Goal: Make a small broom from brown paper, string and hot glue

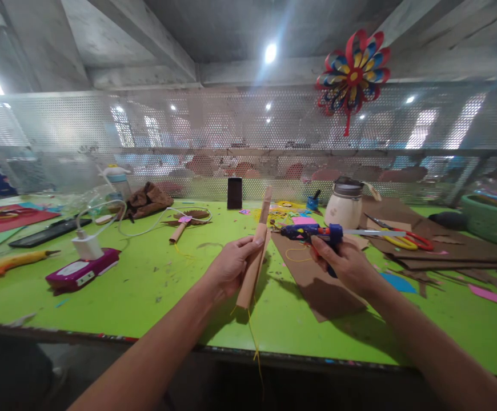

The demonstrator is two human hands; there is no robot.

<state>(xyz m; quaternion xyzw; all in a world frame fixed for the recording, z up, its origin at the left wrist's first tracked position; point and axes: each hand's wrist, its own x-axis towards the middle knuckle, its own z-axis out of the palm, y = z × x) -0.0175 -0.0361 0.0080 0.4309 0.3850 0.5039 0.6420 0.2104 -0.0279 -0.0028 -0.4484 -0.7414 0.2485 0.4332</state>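
Observation:
My left hand (pixel 234 264) is closed round a long brown paper tube (pixel 252 274), tilted away from me, with yellow string (pixel 255 342) hanging from its near end. In my right hand (pixel 345 260) is a dark blue glue gun (pixel 308 231), a pale glue stick (pixel 375 233) poking out of its back. The gun's nozzle points left, close to the tube's right edge; whether it touches cannot be made out. Below the gun lies a brown paper sheet (pixel 317 279).
Red-and-yellow scissors (pixel 415 240), brown paper and a green basket (pixel 492 220) are on the right. A jar (pixel 345 208) and phone (pixel 234 194) stand at the back. A purple power strip (pixel 83 271), cable and orange tool (pixel 11 265) lie left.

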